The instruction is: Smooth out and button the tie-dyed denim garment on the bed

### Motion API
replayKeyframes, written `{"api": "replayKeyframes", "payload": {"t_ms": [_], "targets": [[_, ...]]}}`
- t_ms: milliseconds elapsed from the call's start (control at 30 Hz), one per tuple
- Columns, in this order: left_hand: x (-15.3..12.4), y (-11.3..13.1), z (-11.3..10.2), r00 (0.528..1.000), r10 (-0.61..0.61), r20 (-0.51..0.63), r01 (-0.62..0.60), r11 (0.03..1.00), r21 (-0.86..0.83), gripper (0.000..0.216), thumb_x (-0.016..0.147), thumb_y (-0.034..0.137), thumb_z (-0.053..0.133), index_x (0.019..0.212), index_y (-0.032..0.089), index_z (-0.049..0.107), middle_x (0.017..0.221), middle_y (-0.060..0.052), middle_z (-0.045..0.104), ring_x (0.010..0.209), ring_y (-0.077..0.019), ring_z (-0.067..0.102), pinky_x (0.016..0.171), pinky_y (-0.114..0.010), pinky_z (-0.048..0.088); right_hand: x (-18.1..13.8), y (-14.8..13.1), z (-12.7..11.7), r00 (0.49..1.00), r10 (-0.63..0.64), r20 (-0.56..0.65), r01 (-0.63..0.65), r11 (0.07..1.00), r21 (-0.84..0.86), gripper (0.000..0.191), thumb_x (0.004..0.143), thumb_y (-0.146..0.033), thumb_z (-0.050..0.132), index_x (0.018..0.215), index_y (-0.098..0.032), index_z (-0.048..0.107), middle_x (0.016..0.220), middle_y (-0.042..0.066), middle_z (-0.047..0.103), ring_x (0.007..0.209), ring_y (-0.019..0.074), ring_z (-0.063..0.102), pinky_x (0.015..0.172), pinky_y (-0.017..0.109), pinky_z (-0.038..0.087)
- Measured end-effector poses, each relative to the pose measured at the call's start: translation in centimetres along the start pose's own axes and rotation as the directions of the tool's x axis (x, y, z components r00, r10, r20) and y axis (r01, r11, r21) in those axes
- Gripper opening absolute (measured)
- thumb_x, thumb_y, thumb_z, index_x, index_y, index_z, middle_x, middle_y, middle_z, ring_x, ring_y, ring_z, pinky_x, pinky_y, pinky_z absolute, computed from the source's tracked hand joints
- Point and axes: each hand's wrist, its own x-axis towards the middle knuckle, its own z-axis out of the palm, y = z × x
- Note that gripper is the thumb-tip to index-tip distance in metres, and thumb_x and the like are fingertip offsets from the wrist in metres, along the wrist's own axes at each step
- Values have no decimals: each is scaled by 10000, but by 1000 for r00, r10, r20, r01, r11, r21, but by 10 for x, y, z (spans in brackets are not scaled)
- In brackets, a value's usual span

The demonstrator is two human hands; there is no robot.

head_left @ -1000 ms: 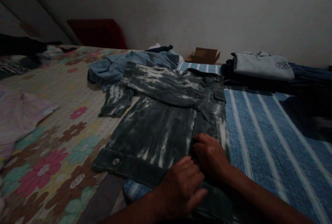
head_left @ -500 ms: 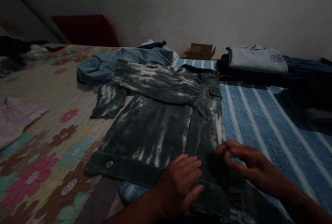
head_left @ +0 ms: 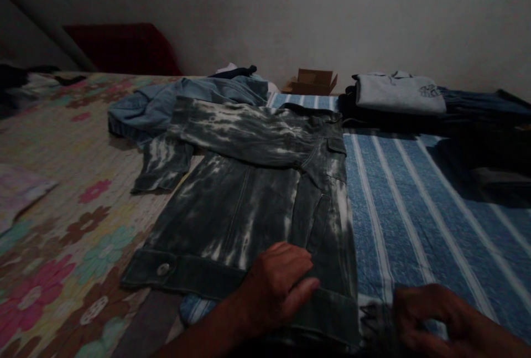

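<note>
A dark bleached denim jacket (head_left: 249,192) lies spread flat across the bed, its left sleeve folded over the chest. My left hand (head_left: 277,286) rests flat on the jacket's bottom hem, fingers stretched out and together. My right hand (head_left: 435,319) is low at the bottom right, off the jacket's right edge, over the blue striped cover (head_left: 415,214). Its fingers are curled and blurred, and something pale shows under them that I cannot make out.
A light blue denim garment (head_left: 166,106) lies bunched behind the jacket. A folded grey shirt (head_left: 398,92) sits on dark folded clothes at the back right. A small cardboard box (head_left: 311,81) stands by the wall. The floral bedspread (head_left: 62,192) covers the left side.
My right hand has left the jacket's front, moving right and down toward the bottom edge of the view. My left hand has stayed on the hem. The view has shifted slightly right.
</note>
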Motion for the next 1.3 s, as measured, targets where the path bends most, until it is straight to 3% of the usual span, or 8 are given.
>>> {"api": "replayKeyframes", "payload": {"t_ms": [33,100,233,400,500,667,1033,1300], "targets": [[5,-2,0,999,-30,-21,30,999,15,122,916,205,496,910,171,613,851,-53,689,823,-161,645,777,-297,511,11,-3,3,1000,11,21,-12,1000,20,289,950,-359,470,703,-237,557,609,-25,600,527,93,584,472,177,478],[17,-7,0,992,-105,-72,110,991,72,97,885,153,515,890,172,609,843,-51,662,809,-167,618,747,-300,507,33,-8,14,996,-11,-85,10,1000,-16,196,946,-256,479,764,-229,546,668,-17,601,583,95,587,524,191,478],[42,-19,6,962,-251,-110,268,946,183,88,791,128,619,870,168,614,990,-82,621,961,-227,562,828,-370,503,69,-8,44,918,-251,-308,149,936,-318,148,924,-154,464,818,-197,558,672,15,570,594,126,529,537,255,419],[58,-31,16,935,-353,-17,347,906,242,94,745,124,684,815,156,630,997,-84,606,972,-244,529,841,-401,497,85,5,64,913,-274,-303,144,910,-388,203,915,-136,453,736,-178,538,650,29,544,594,133,497,545,265,388],[59,-34,20,926,-374,-49,376,902,211,81,747,115,679,779,170,630,958,-63,609,939,-229,528,820,-393,496,84,11,67,923,-242,-301,126,926,-356,205,922,-140,443,753,-179,552,679,34,561,642,139,512,580,264,399],[58,-36,25,931,-355,-87,365,913,180,98,768,92,624,718,177,616,914,-51,617,902,-218,527,800,-370,485,84,15,69,929,-224,-294,119,935,-335,193,919,-145,445,772,-184,563,701,33,571,670,145,518,608,273,400],[52,-46,28,979,-142,-145,164,974,154,198,881,96,409,755,169,543,869,-84,611,841,-207,536,791,-365,465,85,15,68,930,-218,-295,111,933,-342,181,921,-162,451,775,-187,554,708,32,570,673,145,512,607,270,388],[54,-48,13,952,-274,-136,268,961,-61,165,844,106,454,716,189,517,886,-50,629,883,-185,577,826,-348,451,88,16,68,934,-187,-303,77,937,-341,187,915,-159,445,758,-178,546,690,29,556,646,136,489,590,256,371]]}}
